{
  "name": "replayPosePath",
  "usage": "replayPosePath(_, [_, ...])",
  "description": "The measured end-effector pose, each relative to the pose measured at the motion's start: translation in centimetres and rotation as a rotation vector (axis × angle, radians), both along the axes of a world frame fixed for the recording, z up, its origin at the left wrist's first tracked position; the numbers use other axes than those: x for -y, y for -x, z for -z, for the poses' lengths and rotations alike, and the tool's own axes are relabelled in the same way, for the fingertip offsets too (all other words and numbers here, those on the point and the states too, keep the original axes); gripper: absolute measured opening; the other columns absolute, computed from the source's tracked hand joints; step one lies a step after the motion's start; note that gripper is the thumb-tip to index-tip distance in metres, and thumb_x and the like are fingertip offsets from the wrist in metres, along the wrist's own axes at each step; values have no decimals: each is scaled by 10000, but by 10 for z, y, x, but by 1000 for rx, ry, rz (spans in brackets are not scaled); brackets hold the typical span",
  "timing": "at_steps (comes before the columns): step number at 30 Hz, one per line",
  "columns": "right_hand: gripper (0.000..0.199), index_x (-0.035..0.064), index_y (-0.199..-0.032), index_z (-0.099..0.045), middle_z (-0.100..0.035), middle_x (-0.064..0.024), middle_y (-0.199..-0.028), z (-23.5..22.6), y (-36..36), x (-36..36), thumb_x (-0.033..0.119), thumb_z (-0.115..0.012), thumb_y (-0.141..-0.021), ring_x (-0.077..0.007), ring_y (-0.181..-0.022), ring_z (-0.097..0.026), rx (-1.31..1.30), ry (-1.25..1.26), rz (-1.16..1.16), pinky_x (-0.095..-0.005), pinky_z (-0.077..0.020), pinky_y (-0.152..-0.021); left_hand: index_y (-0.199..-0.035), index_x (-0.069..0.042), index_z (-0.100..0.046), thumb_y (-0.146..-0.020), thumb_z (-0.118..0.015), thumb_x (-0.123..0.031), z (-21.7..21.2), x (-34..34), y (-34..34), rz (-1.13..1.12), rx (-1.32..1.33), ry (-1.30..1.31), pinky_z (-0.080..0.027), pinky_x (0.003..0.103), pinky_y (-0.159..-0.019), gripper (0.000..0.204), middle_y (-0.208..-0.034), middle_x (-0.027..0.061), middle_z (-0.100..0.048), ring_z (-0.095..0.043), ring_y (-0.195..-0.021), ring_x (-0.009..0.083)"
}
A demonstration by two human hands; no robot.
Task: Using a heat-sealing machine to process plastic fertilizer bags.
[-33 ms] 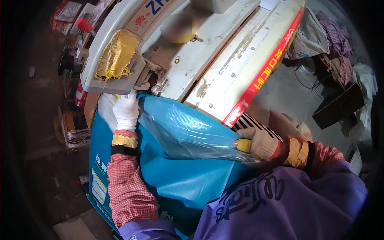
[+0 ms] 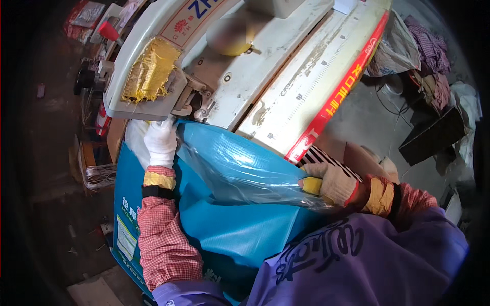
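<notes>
A large blue woven plastic bag (image 2: 240, 224) with a clear plastic liner (image 2: 245, 191) spreads over my lap, its upper edge lying at the front of a pale sewing machine (image 2: 153, 20). My left hand (image 2: 161, 142), in a white glove, is closed on the bag's edge close under the machine head; its fingertips are partly hidden there. The metal presser parts (image 2: 196, 99) sit just right of it. My right hand (image 2: 334, 183), in a knit glove with yellow finger covering, grips the right end of the bag's edge and liner, which stretches between both hands.
The machine's long pale bed (image 2: 301, 86) with a ruler scale and red front edge runs back to the right. Yellow woven cloth (image 2: 150, 71) covers part of the head. A dark box (image 2: 434, 135), white sacks (image 2: 395, 48) and checked cloth (image 2: 429, 43) lie at right.
</notes>
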State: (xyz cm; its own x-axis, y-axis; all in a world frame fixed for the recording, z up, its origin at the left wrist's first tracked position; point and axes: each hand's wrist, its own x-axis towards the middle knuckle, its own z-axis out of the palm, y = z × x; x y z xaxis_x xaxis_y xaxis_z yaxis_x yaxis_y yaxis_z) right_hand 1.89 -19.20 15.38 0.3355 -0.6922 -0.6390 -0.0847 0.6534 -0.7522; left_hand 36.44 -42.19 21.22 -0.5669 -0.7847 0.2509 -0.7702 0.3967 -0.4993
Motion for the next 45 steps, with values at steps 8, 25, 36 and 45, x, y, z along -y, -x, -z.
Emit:
replayPosePath(8, [395,147,-1185,-587,-660,-63,-899,-54,7,1,71,-624,-799,-127,-802,-616,-171,425,-100,-233,-475,-747,-824,-91,-622,-664,-589,-40,8,10,-2,27,-139,-288,-478,364,-735,171,-945,112,-612,-567,-857,317])
replayPosePath(25, [484,143,-1131,-580,-645,-113,-802,-52,-40,42,513,-350,-920,-267,-728,-644,-475,-186,-449,-371,-512,-669,-897,-64,-636,-780,-619,-231,-12,12,1,-254,-419,-504,-469,440,-639,205,-845,179,-625,-591,-717,360])
replayPosePath(36, [164,56,-829,-691,-673,-116,-793,-65,-150,173,113,-603,-703,-320,-729,-653,-948,902,-628,-454,-503,-553,-1000,-48,-609,-774,-586,-254,-133,73,-16,-114,-207,-91,-487,410,-765,307,-951,216,-618,-589,-899,382])
replayPosePath(45, [327,96,-1000,-673,-671,-112,-950,-44,-120,223,300,-587,-760,-282,-806,-641,-89,335,-815,-401,-493,-700,-611,-53,-500,-695,-604,-116,-170,-112,163,198,252,-358,-425,411,-567,148,-630,123,-543,-551,-638,307])
